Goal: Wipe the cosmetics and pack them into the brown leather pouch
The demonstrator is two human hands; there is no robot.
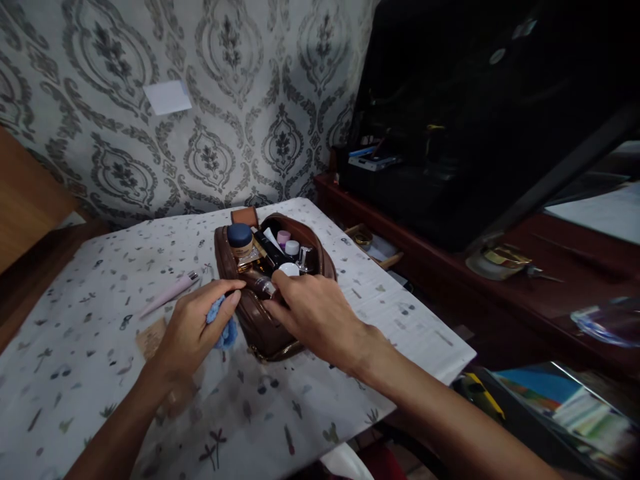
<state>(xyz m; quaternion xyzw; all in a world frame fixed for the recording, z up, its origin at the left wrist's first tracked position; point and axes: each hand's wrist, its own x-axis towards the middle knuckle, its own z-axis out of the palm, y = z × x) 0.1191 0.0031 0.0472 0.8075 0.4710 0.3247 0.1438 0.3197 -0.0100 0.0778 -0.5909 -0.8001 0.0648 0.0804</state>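
The left hand (193, 328), fingers curled on a blue cloth (223, 328), should brace the brown pouch (265, 332) toward the far edge of the counter (100, 280) while the right hand (316, 317) pinches the dark tube (260, 285).

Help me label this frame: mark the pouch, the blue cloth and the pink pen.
pouch (261, 330), head view, front wall.
blue cloth (227, 337), head view, lower fold.
pink pen (170, 293), head view, mid-barrel.

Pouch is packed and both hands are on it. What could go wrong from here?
1. The right hand pinches the small bottle at the rim of the crammed brown pouch; nudging it could topple the blue-capped jar or its neighbours.
2. The left hand touches the pouch with fingertips only, the blue cloth bunched in its palm; the pouch might slide or tip.
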